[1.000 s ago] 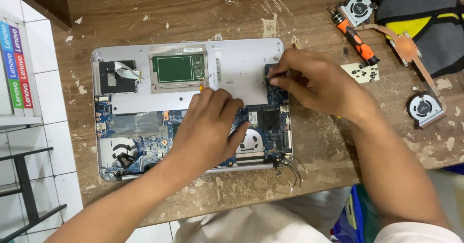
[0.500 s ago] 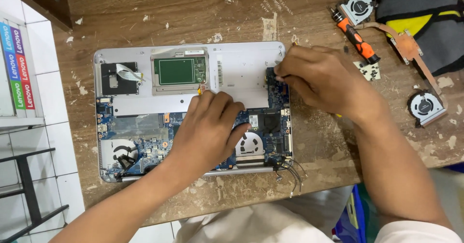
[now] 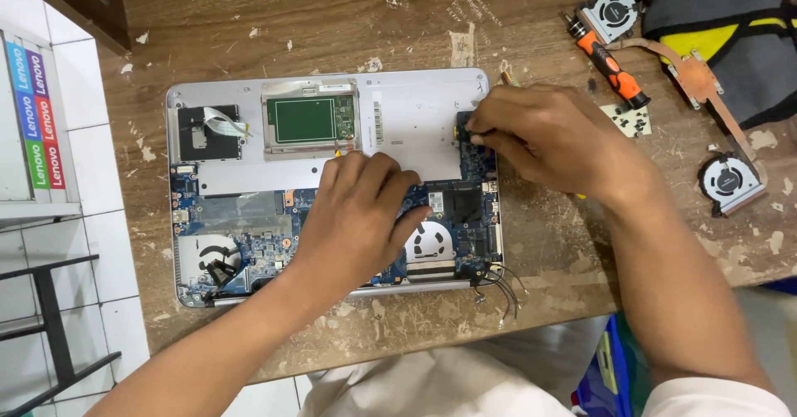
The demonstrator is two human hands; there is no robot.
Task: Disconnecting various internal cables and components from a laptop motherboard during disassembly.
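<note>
Hands work over an opened laptop (image 3: 332, 189) lying bottom-up on the wooden table (image 3: 332, 19). The left hand (image 3: 357, 218) rests flat, fingers together, on the blue motherboard (image 3: 249, 218); the right hand (image 3: 552, 139) pinches a small black part (image 3: 463, 126) at the board's right edge. An orange screwdriver (image 3: 610, 64) and cooling fans (image 3: 729, 180) lie well apart to the right
</note>
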